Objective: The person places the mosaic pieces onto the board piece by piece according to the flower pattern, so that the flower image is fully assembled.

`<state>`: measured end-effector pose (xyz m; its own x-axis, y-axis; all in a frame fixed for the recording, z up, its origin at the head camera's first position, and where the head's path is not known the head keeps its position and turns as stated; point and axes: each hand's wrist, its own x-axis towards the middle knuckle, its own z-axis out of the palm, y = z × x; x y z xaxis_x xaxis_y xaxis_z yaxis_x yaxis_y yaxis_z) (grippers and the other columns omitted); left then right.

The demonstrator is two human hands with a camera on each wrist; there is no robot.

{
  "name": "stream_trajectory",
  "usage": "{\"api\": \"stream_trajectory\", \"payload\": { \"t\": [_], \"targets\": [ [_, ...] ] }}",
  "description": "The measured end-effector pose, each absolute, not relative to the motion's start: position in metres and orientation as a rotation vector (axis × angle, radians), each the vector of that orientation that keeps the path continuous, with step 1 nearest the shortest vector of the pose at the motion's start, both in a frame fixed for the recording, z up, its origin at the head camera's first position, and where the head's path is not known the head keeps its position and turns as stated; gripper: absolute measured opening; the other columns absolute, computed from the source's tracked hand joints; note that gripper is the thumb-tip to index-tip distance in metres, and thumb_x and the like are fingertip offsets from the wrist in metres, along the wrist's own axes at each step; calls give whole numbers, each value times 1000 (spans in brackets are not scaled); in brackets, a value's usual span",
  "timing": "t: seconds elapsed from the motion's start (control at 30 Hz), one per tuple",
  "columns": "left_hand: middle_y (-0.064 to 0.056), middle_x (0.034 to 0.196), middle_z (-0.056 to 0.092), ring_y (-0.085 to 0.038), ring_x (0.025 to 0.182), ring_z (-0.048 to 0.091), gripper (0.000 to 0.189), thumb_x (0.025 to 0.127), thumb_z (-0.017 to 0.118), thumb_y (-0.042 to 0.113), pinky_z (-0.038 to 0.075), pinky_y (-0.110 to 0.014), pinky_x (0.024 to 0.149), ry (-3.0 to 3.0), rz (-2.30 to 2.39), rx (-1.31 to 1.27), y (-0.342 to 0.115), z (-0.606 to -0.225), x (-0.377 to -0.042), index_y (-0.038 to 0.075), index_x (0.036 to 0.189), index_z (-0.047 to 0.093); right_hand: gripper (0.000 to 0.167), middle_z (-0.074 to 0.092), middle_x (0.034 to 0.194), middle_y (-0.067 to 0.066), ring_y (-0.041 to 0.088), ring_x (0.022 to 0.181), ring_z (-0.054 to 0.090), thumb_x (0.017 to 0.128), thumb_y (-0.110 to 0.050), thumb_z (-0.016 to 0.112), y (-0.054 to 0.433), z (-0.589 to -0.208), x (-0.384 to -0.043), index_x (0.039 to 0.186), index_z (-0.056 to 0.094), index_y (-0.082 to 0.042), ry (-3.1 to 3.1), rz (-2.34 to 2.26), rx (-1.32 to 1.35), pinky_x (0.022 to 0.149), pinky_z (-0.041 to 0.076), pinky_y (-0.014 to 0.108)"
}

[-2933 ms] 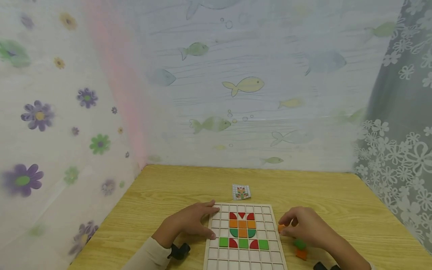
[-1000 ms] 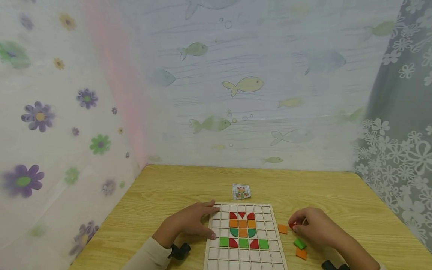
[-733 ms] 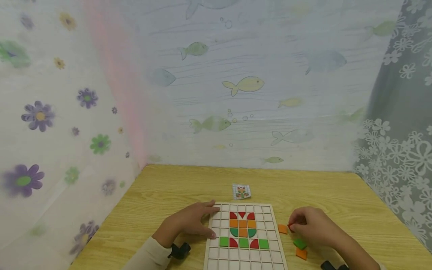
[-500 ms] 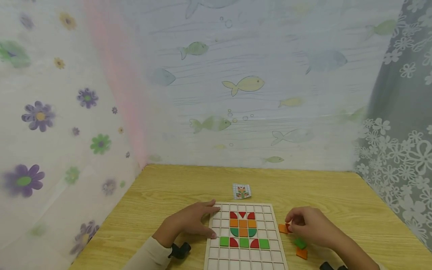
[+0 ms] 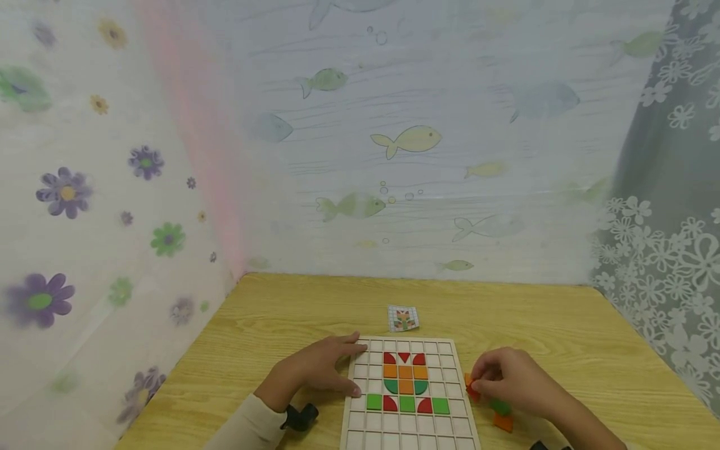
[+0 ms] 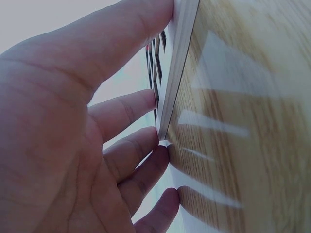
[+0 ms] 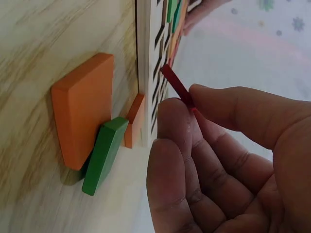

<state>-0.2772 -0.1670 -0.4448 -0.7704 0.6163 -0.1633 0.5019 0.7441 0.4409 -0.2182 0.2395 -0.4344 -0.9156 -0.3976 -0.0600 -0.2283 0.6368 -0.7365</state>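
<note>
A wooden grid board [image 5: 360, 440] lies on the table with red, orange and green tiles set in a tulip-like pattern. My left hand [image 5: 317, 369] rests along the board's left edge, its thumb and fingers spread; the left wrist view shows the fingertips at the rim. Between thumb and fingers, my right hand [image 5: 514, 380] pinches a thin red tile [image 7: 176, 83] just off the board's right edge. Below that hand, an orange tile [image 7: 85, 111] lies with a green tile [image 7: 104, 155] leaning against it. Another orange tile [image 7: 135, 121] sits close to the board's side.
Beyond the board lies a small printed card [image 5: 402, 319] with a similar coloured pattern on a grid. Patterned sheets [image 5: 416, 237] hang behind and beside the wood-grain table [image 5: 304, 306]. A black wrist device [image 5: 302, 417] sits by the left sleeve.
My right hand first had an orange tile beside the board, then let it lie there and took a red tile. Since then it has moved left with the red tile. My left hand stays put.
</note>
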Motion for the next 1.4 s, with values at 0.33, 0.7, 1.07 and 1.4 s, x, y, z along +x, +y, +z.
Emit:
{"api": "stream_trajectory", "payload": {
  "t": [0.33,0.7,1.07,1.4],
  "targets": [
    [-2,170,29,-33,155,32,89,83,81,60,36,-58,118,2641,554,862,-168,-447,-277,30,158,44,12,73,82,-2,13,70,65,92,-24,80,229,-440,-212,89,74,-15,2558,-1201,-541,63,51,26],
    [-2,170,30,-34,155,32,89,83,82,58,36,-59,117,2640,567,842,-168,-446,-275,29,158,45,11,73,79,-4,9,68,63,90,-23,80,217,-439,-207,87,72,-17,2543,-1188,-571,62,47,24],
    [-2,170,28,-33,155,31,89,83,81,58,36,-58,118,2643,567,841,-168,-445,-275,28,159,44,11,73,74,-1,5,62,59,88,-23,82,207,-440,-202,86,74,-15,2445,-1275,-602,55,44,23],
    [2,172,22,-31,157,28,86,88,77,57,35,-56,119,2636,545,805,-164,-447,-272,30,161,39,11,70,71,-2,7,64,60,88,-22,83,200,-444,-198,83,76,-15,2430,-1245,-574,60,46,23]
  ]
}}
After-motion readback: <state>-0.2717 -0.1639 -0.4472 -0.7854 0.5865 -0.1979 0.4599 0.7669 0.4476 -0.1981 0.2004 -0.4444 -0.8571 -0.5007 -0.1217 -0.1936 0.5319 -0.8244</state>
